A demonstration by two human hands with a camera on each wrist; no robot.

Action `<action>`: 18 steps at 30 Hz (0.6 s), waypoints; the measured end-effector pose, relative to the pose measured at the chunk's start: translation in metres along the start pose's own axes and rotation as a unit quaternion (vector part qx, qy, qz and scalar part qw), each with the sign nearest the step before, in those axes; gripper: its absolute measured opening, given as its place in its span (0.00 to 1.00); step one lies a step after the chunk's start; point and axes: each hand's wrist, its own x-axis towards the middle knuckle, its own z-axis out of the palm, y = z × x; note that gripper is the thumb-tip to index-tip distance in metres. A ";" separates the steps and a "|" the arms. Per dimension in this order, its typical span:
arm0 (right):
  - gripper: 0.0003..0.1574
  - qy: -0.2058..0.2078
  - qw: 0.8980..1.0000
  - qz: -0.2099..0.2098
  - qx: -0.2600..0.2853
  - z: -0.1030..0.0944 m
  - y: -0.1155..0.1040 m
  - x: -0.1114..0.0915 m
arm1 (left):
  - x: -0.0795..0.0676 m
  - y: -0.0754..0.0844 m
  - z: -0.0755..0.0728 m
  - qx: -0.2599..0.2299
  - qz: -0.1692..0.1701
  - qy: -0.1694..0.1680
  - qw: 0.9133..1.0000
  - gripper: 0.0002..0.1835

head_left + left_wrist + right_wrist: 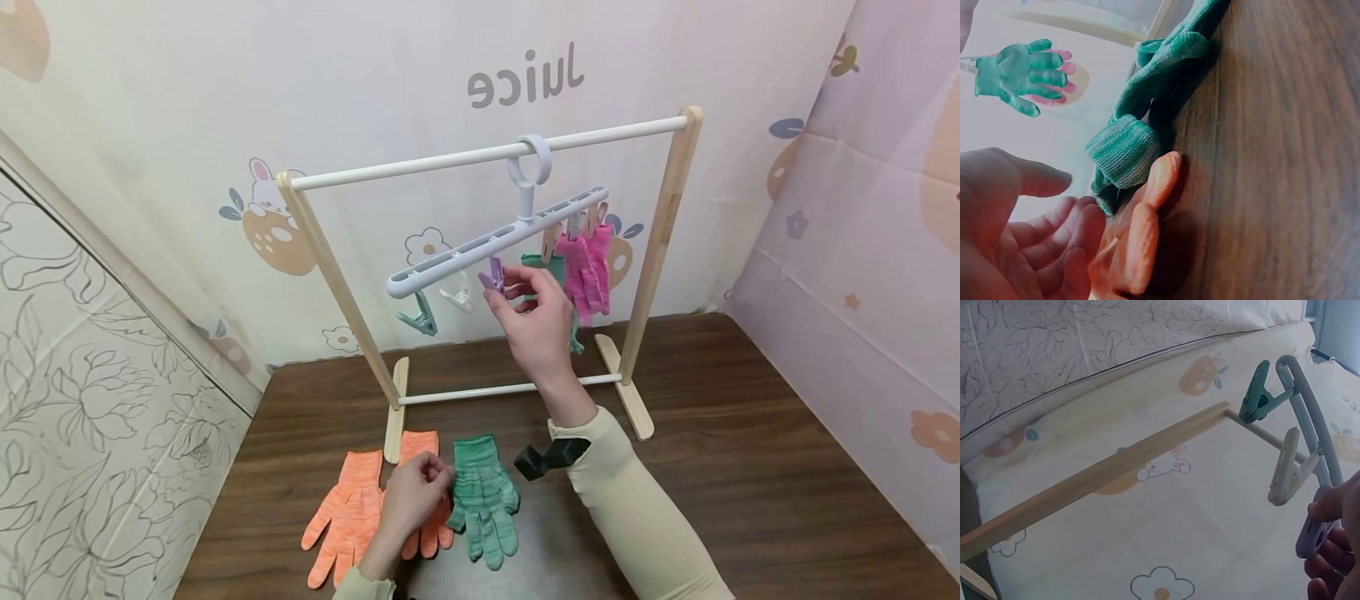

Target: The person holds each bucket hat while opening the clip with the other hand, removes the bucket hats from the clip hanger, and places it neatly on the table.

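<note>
My right hand [538, 321] pinches the purple clothespin [1315, 532] that hangs from the grey hanger bar [457, 258]. Further left on the bar hang a white clothespin [1285, 472] and a green clothespin [420, 317], both without a glove. My left hand [416, 493] hovers over the orange gloves [352, 508], beside a green glove [486, 500] lying on the table. In the left wrist view its thumb and loosely bent fingers stand apart with nothing between them. At the bar's right part, a pink glove [588, 271] and another green glove [1029, 72] hang from clothespins.
A wooden rack with a white top rod [615, 133] carries the hanger by its ring hook. Its feet [626, 387] stand on the dark wooden table [750, 467]. A printed curtain [360, 83] hangs behind, and a flower-patterned panel [97, 417] is at left.
</note>
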 end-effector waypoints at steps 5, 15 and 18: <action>0.21 -0.015 1.000 0.003 -0.001 0.000 0.003 -0.003 | 0.001 0.000 0.002 -0.014 0.010 0.009 1.000 0.09; 0.18 -0.020 1.000 0.001 0.001 0.000 0.011 -0.007 | 0.006 0.007 0.001 -0.055 0.024 0.014 0.998 0.09; 0.16 -0.022 1.000 -0.001 -0.001 0.000 0.013 -0.009 | 0.009 0.010 0.001 -0.056 0.038 0.019 0.997 0.09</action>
